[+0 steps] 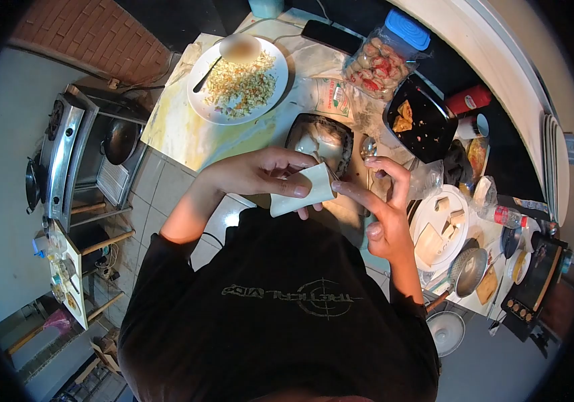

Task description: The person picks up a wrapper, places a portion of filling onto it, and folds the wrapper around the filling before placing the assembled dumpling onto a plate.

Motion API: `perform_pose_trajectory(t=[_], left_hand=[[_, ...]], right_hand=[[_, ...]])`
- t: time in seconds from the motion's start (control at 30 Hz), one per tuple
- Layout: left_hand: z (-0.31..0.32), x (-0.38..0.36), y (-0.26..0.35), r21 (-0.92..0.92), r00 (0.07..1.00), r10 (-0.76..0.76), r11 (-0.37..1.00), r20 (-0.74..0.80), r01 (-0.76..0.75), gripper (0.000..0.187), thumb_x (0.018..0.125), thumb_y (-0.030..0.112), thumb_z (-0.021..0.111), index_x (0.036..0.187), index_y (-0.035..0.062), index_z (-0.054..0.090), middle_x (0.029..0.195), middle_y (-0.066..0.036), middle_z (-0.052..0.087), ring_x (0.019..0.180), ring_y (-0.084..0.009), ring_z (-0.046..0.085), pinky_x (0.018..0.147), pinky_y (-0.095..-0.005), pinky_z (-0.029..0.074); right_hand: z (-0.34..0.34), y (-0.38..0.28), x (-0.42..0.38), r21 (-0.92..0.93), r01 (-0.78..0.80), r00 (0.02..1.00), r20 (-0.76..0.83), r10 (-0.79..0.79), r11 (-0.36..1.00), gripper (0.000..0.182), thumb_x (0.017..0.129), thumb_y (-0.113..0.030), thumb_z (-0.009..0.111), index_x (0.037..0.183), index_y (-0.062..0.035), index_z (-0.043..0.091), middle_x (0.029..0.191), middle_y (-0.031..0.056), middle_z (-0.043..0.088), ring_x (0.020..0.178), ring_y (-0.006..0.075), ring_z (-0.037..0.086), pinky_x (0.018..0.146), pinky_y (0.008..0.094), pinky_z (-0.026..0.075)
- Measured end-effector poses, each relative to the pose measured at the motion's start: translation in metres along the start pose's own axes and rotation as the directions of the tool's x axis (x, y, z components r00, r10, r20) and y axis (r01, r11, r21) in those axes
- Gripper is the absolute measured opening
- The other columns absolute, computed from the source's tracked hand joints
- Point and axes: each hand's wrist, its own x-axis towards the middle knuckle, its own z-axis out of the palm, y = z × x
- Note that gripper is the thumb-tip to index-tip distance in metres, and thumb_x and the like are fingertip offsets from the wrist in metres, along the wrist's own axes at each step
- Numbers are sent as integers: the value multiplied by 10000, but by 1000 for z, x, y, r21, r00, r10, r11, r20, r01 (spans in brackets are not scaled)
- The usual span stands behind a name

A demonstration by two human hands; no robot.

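A pale, folded sheet that looks like a pastry wrapper [314,182] is pinched in my left hand [260,175], thumb on top and fingers behind. My right hand [389,218] is at its right edge, index fingertip touching or nearly touching it, the other fingers spread and bent. Just beyond the hands lies a dark square dish [295,127] with whitish contents I cannot make out. Farther off at the left, a white plate [198,100] holds a heap of chopped vegetable mix [243,84] with a spoon in it.
To the right, a white plate [465,208] carries pale sheets and pieces; a small pan [468,268] is beside it. A black tray [428,137] and a blue-lidded container [381,63] stand at the back. A stove [66,154] is at far left.
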Motion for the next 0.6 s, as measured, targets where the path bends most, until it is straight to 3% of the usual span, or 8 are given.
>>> perform_pose_trajectory(t=[0.1, 0.17, 0.37, 0.6], left_hand=[[1, -2, 2, -9, 1000, -9, 1000, 25, 9, 388, 976, 119, 552, 1311, -39, 438, 1121, -185, 648, 936, -245, 690, 812, -325, 550], [1, -3, 1, -16, 999, -18, 1000, 28, 19, 407, 976, 116, 550, 1331, -35, 420, 1132, -193, 646, 937, -248, 691, 810, -327, 549], [3, -2, -4, 5, 998, 28, 1000, 53, -29, 457, 968, 85, 550, 1383, -8, 383, 1131, -206, 649, 938, -267, 692, 821, -345, 545], [5, -5, -3, 6, 999, 27, 1000, 23, -27, 454, 964, 52, 543, 1389, 7, 389, 1128, -196, 649, 933, -268, 692, 820, -342, 543]], right_hand=[[0, 4, -2, -68, 51, 998, 38, -48, 996, 578, 947, -579, 390, 1146, -135, 702, 1299, 191, 420, 1188, 366, 426, 1044, 492, 331], [0, 7, -1, -205, 185, 982, 80, -171, 961, 578, 918, -605, 415, 1141, -152, 697, 1321, 162, 422, 1177, 368, 428, 1009, 505, 345], [-4, 1, 2, -388, 283, 959, 148, -243, 877, 561, 878, -634, 448, 1144, -199, 683, 1358, 80, 426, 1170, 359, 429, 936, 514, 360], [-5, 0, -1, -367, 255, 966, 137, -219, 894, 562, 864, -637, 469, 1147, -202, 685, 1366, 77, 424, 1163, 359, 432, 945, 513, 362]])
